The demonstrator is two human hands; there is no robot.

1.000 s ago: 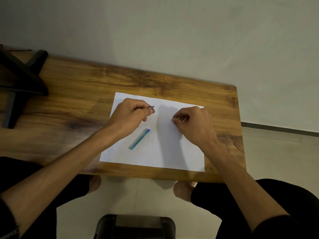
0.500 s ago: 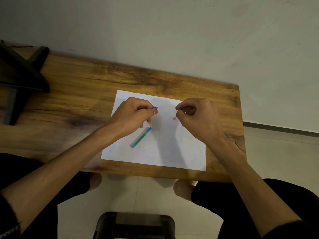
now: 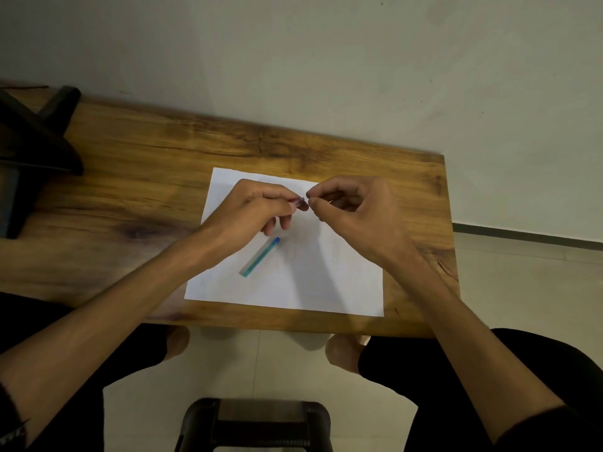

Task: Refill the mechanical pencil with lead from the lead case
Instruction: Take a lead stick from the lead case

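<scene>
On paper (image 3: 293, 288): teal, blue-capped lead case (image 3: 259, 257)

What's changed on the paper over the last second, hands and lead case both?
The right hand lifted off the paper and swung left, so its pinched fingertips now almost meet the tip of the mechanical pencil held in the left hand. What the right hand pinches is too small to tell. The left hand kept its grip, barely shifting. The lead case stayed flat on the paper below the left hand, same angle.

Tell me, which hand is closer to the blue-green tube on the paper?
The left hand. Its curled fingers hang just above the tube's blue end, while the right hand sits farther off.
</scene>
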